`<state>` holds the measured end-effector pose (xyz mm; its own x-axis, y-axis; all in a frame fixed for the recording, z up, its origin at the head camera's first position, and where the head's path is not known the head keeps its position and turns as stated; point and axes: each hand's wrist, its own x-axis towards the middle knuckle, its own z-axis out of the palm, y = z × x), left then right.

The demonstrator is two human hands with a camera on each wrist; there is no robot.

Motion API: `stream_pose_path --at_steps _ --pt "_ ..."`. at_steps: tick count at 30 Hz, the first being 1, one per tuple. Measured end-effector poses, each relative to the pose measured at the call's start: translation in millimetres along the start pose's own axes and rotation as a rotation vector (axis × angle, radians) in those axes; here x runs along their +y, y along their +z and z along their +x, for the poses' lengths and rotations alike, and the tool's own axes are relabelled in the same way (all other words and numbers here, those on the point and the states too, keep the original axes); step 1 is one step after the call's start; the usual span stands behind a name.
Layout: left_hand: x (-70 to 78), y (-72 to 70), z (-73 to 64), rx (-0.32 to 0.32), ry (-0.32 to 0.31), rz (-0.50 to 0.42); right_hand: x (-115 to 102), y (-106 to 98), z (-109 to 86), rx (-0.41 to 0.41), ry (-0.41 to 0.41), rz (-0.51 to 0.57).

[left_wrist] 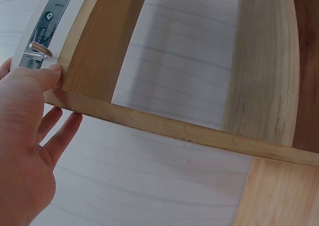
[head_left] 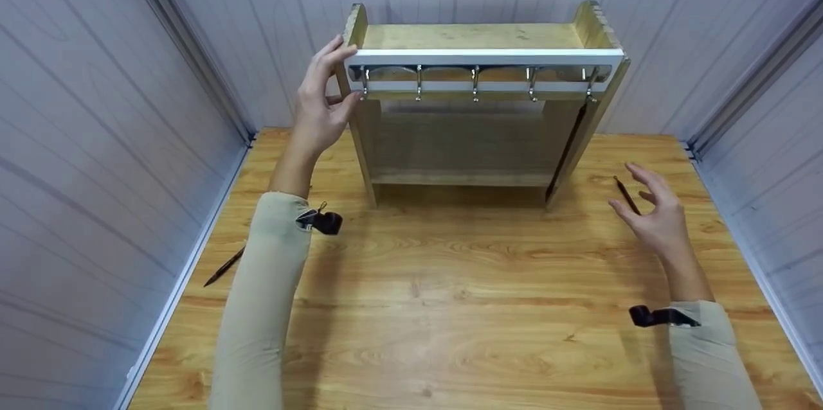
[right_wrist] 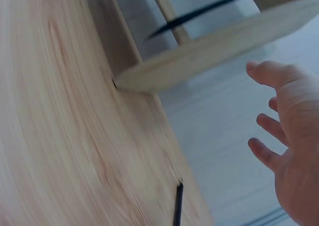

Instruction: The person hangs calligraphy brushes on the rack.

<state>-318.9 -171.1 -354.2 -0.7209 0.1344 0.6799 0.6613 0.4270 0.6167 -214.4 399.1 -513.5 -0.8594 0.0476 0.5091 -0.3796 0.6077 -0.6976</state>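
A small wooden shelf [head_left: 476, 36] stands upright on the wood-grain surface, with a white-backed hook rack [head_left: 450, 54] across its upper front. My left hand [head_left: 319, 105] grips the rack's left end and the shelf's side board [left_wrist: 174, 128], thumb in front and fingers around the side. From the rightmost hook hangs a thin, dark writing brush [head_left: 567, 150]. Out to the right, my right hand [head_left: 659, 217] is held in the air with fingers apart, holding nothing. A second dark brush [head_left: 625, 195] lies near it on the surface, its looped end visible in the right wrist view.
At the left lies another dark brush [head_left: 225, 267], partly hidden by the left sleeve [head_left: 257, 307]. Pale panelled walls [head_left: 83, 108] enclose the wood-grain surface [head_left: 450, 307] at the left, back and right.
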Motion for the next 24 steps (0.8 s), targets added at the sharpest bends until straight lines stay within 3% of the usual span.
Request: stream_pose_path --at_steps 5,14,24 --pt "0.3 -0.4 -0.2 -0.003 -0.011 -0.003 11 -13 0.2 -0.052 0.035 -0.086" --pt "1.1 -0.8 0.3 0.004 -0.01 0.004 32 -15 -2.4 -0.156 0.111 -0.141" --pt "1.1 1.0 -0.3 0.004 -0.022 -0.01 48 -15 -9.2 -0.242 0.309 -0.236"
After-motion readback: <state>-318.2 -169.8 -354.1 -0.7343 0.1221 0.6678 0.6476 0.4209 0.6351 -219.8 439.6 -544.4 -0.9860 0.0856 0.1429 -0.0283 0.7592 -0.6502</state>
